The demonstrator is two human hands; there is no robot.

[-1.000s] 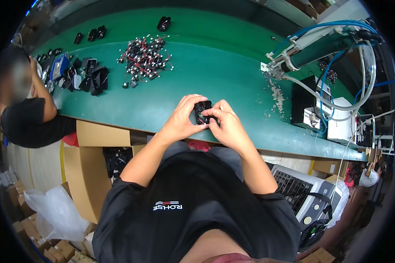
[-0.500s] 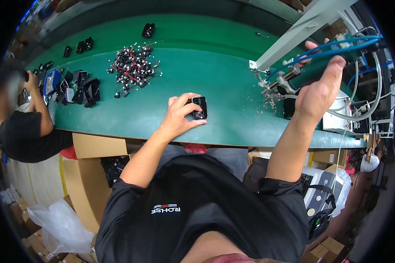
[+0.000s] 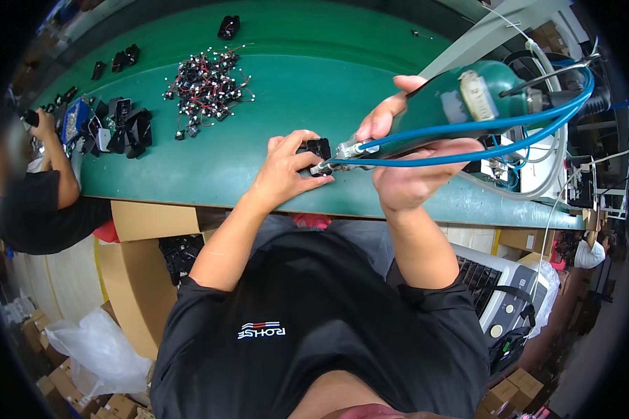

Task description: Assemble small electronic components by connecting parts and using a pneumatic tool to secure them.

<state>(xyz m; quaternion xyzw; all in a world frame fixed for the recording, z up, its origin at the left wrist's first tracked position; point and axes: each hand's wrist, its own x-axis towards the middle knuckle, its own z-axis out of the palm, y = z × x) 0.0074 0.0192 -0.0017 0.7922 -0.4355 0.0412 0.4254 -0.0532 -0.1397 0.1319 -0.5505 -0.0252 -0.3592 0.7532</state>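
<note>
Near the front edge of the green workbench [image 3: 258, 178], my left hand [image 3: 284, 166] grips a small black plastic housing [image 3: 319, 147] and steadies it on the surface. My right hand [image 3: 414, 174] is wrapped around the thick green body of a power screwdriver [image 3: 437, 105], which lies nearly level across the view. Two blue hoses run along the tool toward its metal nose, and a dark cable leaves its back end. The nose reaches the housing beside my left fingers; whether the tip touches a screw there is too small to tell.
A heap of small parts with red and black wires [image 3: 206, 91] lies at the back left. Farther left are black plastic pieces [image 3: 129, 129], a blue tray [image 3: 75, 122] and a co-worker [image 3: 38, 188]. One black housing [image 3: 228, 27] stands at the back. A grey post [image 3: 468, 38] rises at right.
My right hand has brought the screwdriver from the right side in and left to the housing. My left hand keeps its hold on the housing. The view has shifted slightly.
</note>
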